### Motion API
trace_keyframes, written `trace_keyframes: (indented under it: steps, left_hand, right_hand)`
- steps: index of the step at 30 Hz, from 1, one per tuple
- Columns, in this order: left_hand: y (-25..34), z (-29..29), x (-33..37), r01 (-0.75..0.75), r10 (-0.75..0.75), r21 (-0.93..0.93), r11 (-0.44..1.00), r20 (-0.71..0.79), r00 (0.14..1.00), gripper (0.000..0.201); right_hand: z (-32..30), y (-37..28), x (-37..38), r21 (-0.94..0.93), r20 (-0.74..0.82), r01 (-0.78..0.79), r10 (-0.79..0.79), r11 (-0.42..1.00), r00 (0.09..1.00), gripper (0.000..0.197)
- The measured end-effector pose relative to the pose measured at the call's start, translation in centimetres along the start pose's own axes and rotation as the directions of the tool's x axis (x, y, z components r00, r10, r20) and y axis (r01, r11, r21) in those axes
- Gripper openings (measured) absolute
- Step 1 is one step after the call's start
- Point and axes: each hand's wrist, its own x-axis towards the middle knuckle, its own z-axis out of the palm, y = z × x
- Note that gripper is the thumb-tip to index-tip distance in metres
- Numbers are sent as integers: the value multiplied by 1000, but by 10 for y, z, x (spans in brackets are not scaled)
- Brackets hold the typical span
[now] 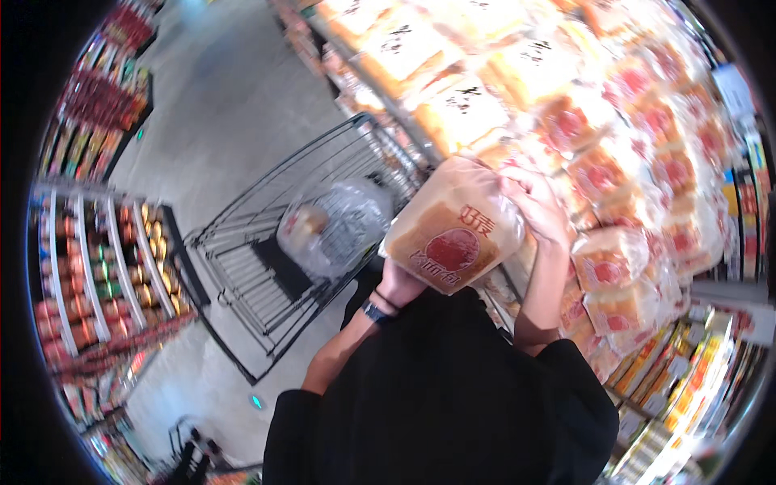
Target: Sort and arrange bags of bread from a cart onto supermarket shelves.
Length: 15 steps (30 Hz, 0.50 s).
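A bagged loaf of sliced bread [453, 230], in clear plastic with a red round print, is held up in front of my body. My left hand [398, 284] supports it from below, its fingers mostly hidden behind the bag. At the loaf's upper right corner, my right hand [535, 198] grips the gathered plastic. Just left of the loaf stands a wire shopping cart [271, 162], and a clear plastic bag [349, 230] with a pale item inside lies in it.
Right of me a display is heaped with bagged loaves [610, 259]; larger white-labelled loaves [465, 109] lie farther off. Shelves of jars [105, 275] stand across the aisle floor [218, 89] at left. A shelf of yellow packages [687, 372] is at lower right.
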Motion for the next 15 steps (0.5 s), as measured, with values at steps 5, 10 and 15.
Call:
trace_keyframes:
  steps: [5, 10, 15]
  left_hand:
    - [57, -61, 20, -106, 111, -178, 978, 16, 994, 58]
    - [129, -179, -4, -373, 308, -86, 924, -412, 857, 52]
    - [153, -273, -36, -264, 416, 323, 909, -655, 631, 41]
  right_hand:
    - [63, 19, 24, 0, 49, -46, 46, 999, 998, 16]
    - [163, 37, 80, -356, 92, -151, 195, 922, 976, 25]
    - [224, 133, 152, -437, 236, -32, 149, 899, 960, 26]
